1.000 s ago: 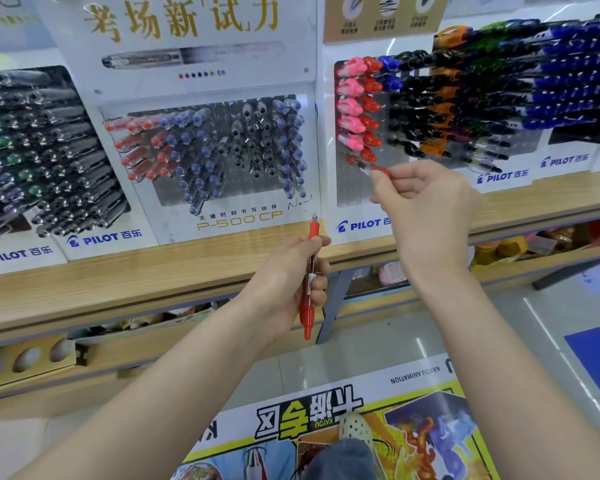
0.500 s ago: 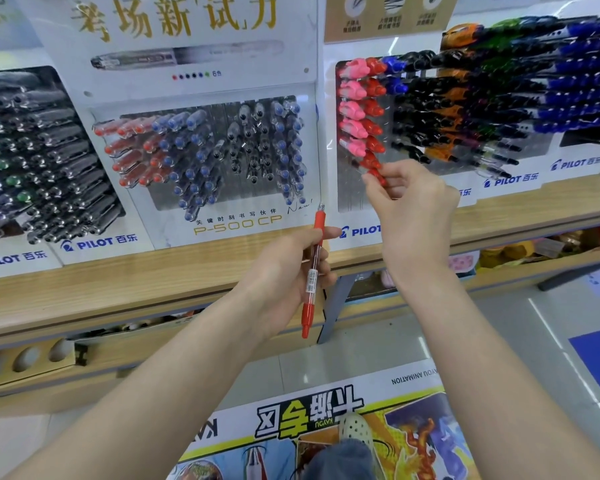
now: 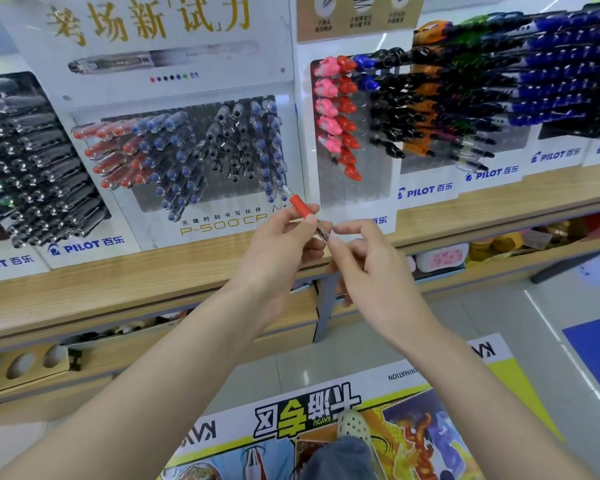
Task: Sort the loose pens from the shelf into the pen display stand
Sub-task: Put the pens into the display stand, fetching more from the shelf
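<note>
Two hands on one pen (image 3: pixel 300 206), held in the air just near of the shelf (image 3: pixel 118 285), low between the middle stand (image 3: pixel 222 225) and the right stand (image 3: pixel 355 194). Not slotted yet.

Left hand (image 3: pixel 281 251): grip clamped on the pen, thumb and fingers pinching just behind the red sleeve. Right hand (image 3: pixel 364 268): finger and thumb pinched together at the pen's near end. It looks like contact, but the fingertips cover that end, so I won't swear to it. My read is a hand-over or re-aim: left steadies while right takes the tail, so the pen can be lined up with a slot.

Pen lies tilted, tip toward far left, tail toward near right. Slim round barrel in clear plastic with a red core showing, matte red sleeve, small pale cone at the tip.

Right stand has a glossy white card face and a grey ribbed back panel. Pens sit in rows sorted by colour, ends facing out: pink, then the red column (image 3: pixel 349 140), then blue, black, orange and green further right. The red column stops short of the panel bottom with bare ribs under it, so I'd judge that's this pen's home. Middle stand holds clear capped pens of a different shape, so not there.

Shelf is pale wood-grain, flat front lip.
</note>
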A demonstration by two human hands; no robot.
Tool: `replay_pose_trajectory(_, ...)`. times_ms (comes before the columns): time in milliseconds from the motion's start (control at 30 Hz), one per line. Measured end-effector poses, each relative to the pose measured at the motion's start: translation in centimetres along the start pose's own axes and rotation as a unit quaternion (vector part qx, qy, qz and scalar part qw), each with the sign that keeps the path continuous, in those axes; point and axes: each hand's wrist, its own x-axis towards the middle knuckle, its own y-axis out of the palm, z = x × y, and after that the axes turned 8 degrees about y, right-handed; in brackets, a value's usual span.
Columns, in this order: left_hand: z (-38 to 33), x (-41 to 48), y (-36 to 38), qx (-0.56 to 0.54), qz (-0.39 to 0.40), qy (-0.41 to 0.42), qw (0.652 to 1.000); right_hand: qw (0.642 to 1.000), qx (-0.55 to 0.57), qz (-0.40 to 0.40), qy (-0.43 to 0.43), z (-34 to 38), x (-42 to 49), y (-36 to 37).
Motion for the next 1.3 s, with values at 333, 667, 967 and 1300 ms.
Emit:
replay_pose_trajectory(333, -0.8, -0.1, 1.2, 0.298, 0.064, 0.141, 0.942, 0.972, 0.111, -0.205, -0.039, -1.3, -2.2, -3.6)
replay_pose_trajectory(667, -6.2, 3.1, -0.9, 0.635, 0.198, 0.548, 0.507, 0.954, 0.047, -0.281, -0.090, -0.8, -0.9, -2.1)
replay_pose_trajectory(967, -6.1, 5.6, -2.5, 0.735, 0.197, 0.564, 0.319, 0.945, 0.055, -0.298, -0.123, -0.4, 1.4, -0.4)
replay_pose_trajectory(1300, -5.4, 5.8, -3.8, 0.714, 0.193, 0.613, 0.279, 0.946, 0.004, -0.298, -0.130, -0.8, 2.0, 0.1)
